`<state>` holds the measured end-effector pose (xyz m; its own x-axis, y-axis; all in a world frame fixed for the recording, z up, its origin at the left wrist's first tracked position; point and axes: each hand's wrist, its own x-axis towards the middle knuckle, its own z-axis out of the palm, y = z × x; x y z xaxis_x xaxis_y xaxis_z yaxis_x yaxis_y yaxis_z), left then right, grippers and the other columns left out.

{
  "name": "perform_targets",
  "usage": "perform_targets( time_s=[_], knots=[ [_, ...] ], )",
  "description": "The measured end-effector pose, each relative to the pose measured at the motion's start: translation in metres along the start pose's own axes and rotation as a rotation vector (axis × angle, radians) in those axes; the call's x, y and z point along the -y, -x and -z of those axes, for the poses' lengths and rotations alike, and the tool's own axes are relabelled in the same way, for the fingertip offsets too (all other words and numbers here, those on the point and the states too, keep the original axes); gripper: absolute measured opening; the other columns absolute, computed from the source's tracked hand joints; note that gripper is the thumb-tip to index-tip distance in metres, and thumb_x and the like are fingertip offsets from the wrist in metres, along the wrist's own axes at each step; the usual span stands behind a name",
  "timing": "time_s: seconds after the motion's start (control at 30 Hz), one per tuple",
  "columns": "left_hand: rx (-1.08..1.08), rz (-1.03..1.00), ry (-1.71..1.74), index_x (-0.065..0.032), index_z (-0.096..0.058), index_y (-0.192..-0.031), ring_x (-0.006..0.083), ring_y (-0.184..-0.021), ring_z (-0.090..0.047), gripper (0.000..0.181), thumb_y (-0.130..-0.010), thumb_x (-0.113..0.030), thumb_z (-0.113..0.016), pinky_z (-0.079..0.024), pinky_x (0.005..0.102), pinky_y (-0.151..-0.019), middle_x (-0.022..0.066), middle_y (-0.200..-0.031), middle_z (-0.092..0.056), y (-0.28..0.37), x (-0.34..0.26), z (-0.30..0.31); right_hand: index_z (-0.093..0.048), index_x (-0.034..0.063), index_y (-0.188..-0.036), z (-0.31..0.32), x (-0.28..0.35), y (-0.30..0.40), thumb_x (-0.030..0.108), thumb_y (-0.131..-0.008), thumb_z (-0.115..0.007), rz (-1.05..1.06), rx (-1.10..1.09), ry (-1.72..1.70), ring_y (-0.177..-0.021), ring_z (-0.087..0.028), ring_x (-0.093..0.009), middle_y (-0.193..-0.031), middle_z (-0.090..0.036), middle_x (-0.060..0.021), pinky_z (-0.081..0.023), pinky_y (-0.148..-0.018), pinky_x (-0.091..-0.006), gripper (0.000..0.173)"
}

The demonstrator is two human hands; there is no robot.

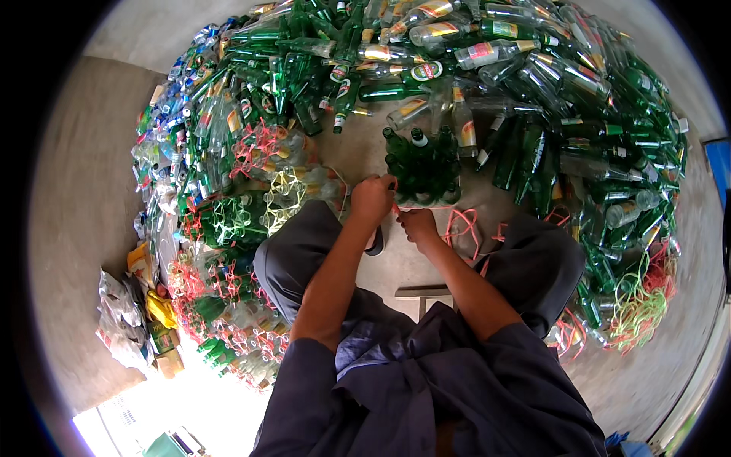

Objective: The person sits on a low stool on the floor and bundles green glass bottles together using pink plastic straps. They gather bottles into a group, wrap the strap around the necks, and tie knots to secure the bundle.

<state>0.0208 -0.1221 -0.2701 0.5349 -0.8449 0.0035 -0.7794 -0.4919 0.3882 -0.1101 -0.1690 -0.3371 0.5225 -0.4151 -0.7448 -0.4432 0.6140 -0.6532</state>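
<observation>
Between my knees, a cluster of upright green glass bottles [422,163] stands packed together on the floor. My left hand [372,199] is closed on a red plastic strap [395,209] at the cluster's near left corner. Just to its right and slightly lower, my right hand [420,227] grips the same strap. A stretch of strap runs along the near side of the bottles. More red strap lies in loose loops [461,228] on the floor to the right of my right hand. What lies inside my curled fingers is hidden.
A large heap of loose green and clear glass bottles [394,54] curves around the front and right. Bottle bundles tied with coloured strap [228,220] stand at the left. Tangled green and red strap [642,308] lies at the right. A small wooden stool [422,292] is below me.
</observation>
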Motion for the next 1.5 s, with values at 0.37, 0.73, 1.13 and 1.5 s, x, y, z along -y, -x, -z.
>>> perform_targets(
  time_s=[0.37,0.73,1.13,1.5],
  knots=[
    [0.152,0.257,0.246,-0.0068,-0.069,-0.093,0.0339,-0.083,-0.068,0.030,-0.070,-0.026,-0.075,-0.052,0.0421,-0.072,0.0157,-0.087,-0.070,-0.014,0.004,0.001,-0.072,-0.0004,-0.072,-0.001,-0.035,-0.001,0.024,-0.081,-0.060,0.246,-0.173,0.548,-0.062,-0.064,-0.035,-0.063,-0.064,-0.0211,-0.049,-0.064,-0.0444,0.028],
    [0.292,0.467,0.409,-0.0066,-0.073,-0.100,0.0233,-0.078,-0.069,0.038,-0.075,-0.035,-0.073,-0.051,0.0355,-0.072,0.0094,-0.085,-0.072,-0.016,0.009,0.007,-0.072,-0.0006,-0.081,0.009,-0.023,0.009,0.023,-0.082,-0.057,0.284,-0.318,0.724,-0.084,-0.068,-0.040,-0.086,-0.068,-0.0267,-0.053,-0.075,-0.0495,0.028],
    [0.260,0.549,0.716,-0.0029,-0.072,-0.104,0.0139,-0.058,-0.061,0.037,-0.077,-0.029,-0.074,-0.048,0.0292,-0.058,0.0048,-0.073,-0.068,-0.005,0.030,-0.022,-0.069,0.0033,-0.070,-0.047,-0.010,0.049,0.019,-0.082,-0.056,0.731,0.100,1.079,-0.066,-0.066,-0.037,-0.070,-0.067,-0.0169,-0.052,-0.064,-0.0493,0.023],
    [0.263,0.853,1.030,-0.0057,-0.064,-0.100,0.0177,-0.062,-0.062,0.031,-0.081,-0.028,-0.073,-0.047,0.0313,-0.055,0.0055,-0.076,-0.063,0.001,0.000,0.000,-0.071,0.0026,-0.070,-0.042,-0.007,0.051,0.018,-0.081,-0.055,0.648,0.140,1.130,-0.073,-0.068,-0.036,-0.071,-0.068,-0.0190,-0.054,-0.068,-0.0475,0.025]
  ],
)
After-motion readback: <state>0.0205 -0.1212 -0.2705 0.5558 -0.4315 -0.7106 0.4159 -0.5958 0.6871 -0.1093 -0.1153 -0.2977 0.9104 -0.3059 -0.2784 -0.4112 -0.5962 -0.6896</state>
